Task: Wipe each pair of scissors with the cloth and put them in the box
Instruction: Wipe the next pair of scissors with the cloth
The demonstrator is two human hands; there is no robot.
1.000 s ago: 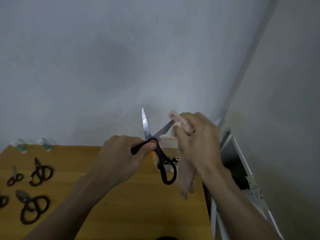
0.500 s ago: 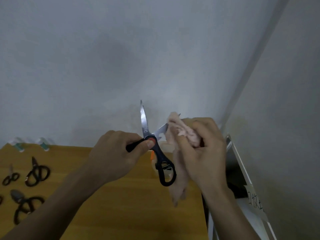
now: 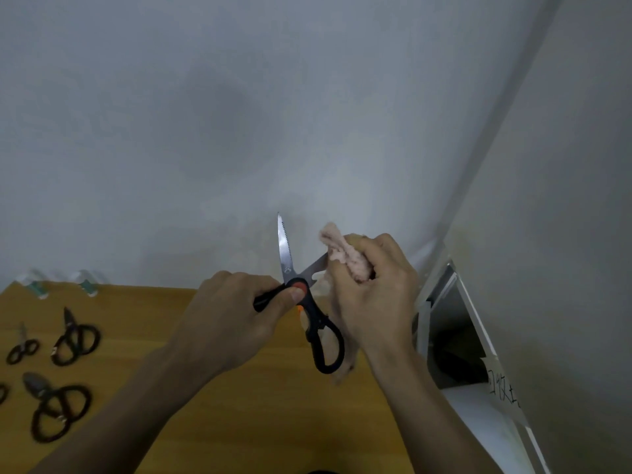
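Fingers (image 3: 393, 268) pinch the cloth (image 3: 345, 258) around the open scissors' (image 3: 301, 292) blade.

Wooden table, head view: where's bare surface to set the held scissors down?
Free: the wooden table between the forearms, and the strip from the black-handled scissors on the left across to the left hand. Crowded: the left edge, with several black-handled pairs. Under the right hand and pink cloth, hidden.

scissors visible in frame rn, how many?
5, maybe more off-frame. One pair, blades open, held in the left hand. Three on the table at left: small, medium, large. A fifth cut by the left edge.
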